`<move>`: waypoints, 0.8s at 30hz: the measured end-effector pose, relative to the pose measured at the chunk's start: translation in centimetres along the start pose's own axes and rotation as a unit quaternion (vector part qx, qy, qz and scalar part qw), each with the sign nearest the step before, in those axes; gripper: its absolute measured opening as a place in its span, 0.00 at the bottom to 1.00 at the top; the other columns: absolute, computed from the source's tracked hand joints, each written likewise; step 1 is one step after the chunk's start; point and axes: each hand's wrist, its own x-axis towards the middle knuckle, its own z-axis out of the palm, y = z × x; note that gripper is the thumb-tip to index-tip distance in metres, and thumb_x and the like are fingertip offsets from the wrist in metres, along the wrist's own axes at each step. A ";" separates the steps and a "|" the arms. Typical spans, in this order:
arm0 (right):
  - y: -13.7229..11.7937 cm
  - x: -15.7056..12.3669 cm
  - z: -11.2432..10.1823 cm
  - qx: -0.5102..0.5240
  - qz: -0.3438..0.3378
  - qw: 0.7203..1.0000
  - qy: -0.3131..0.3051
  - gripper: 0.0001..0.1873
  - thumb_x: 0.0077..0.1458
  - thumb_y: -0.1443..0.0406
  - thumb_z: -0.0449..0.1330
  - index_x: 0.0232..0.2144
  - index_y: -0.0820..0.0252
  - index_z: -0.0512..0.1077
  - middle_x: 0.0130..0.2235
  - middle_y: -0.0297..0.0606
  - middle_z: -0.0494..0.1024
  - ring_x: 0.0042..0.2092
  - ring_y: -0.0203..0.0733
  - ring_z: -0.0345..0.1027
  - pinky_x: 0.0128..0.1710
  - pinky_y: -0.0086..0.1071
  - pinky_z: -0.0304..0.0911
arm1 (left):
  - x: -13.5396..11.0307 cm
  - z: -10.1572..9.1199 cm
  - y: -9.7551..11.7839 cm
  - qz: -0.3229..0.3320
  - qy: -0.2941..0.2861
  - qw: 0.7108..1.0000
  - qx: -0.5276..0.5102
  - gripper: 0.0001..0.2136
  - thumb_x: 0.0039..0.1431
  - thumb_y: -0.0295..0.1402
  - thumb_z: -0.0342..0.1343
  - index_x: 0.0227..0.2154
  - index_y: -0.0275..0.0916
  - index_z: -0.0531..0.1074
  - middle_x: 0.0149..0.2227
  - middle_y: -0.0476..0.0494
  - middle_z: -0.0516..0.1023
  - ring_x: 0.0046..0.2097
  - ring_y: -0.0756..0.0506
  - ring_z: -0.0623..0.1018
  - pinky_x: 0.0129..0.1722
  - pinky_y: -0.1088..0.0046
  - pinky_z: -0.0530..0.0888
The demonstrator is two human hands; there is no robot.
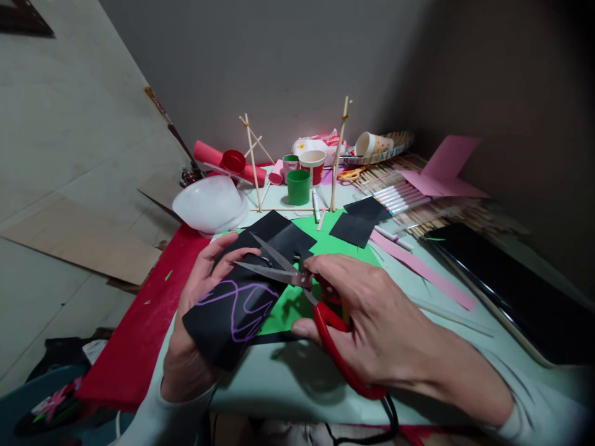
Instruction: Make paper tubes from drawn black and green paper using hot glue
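My right hand (372, 322) grips red-handled scissors (332, 337) whose blades stand apart and point left. In my left hand (186, 334) is a piece of black paper (227, 328) with purple curvy lines drawn on it, its thumb side partly hidden behind the sheet. The blades lie over the upper part of this paper, close to my left fingertips; whether they touch its edge I cannot tell. Beneath both hands lies a green sheet (290, 306), with more black paper (279, 226) on its far side. Two small black pieces (356, 229) rest at its right.
Behind stand a stick frame (343, 142), a green paper cup (298, 188) and a red-white cup (313, 164). White plastic bowls (209, 201) sit at left. Markers (404, 198), a pink strip (427, 272) and a black tablet-like slab (502, 285) lie at right.
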 end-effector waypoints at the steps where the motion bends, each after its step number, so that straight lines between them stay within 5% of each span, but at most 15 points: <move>1: 0.0 0.0 0.0 0.001 0.004 1.000 -0.004 0.15 0.62 0.55 0.62 0.39 0.61 0.70 0.36 0.41 0.76 0.37 0.47 0.68 0.37 0.39 0.61 | 0.0 0.1 0.1 -0.001 0.003 1.000 0.002 0.23 0.55 0.38 0.67 0.54 0.45 0.76 0.51 0.42 0.83 0.45 0.43 0.86 0.43 0.74 0.83; 13: 0.2 0.0 0.1 0.000 -0.007 1.000 0.007 0.16 0.61 0.61 0.62 0.30 0.55 0.56 0.27 0.27 0.60 0.28 0.35 0.50 0.28 0.33 0.44 | 0.1 0.7 0.3 0.000 0.031 0.999 0.017 0.20 0.52 0.39 0.72 0.48 0.47 0.79 0.46 0.48 0.85 0.45 0.45 0.85 0.41 0.80 0.83; 24: 0.6 -0.2 -0.1 -0.029 -0.015 0.999 -0.037 0.12 0.64 0.64 0.56 0.31 0.54 0.55 0.27 0.28 0.60 0.27 0.36 0.53 0.29 0.33 0.47 | 0.2 0.8 0.4 -0.011 0.035 0.999 0.009 0.27 0.45 0.40 0.74 0.50 0.44 0.78 0.45 0.44 0.85 0.43 0.45 0.85 0.39 0.79 0.83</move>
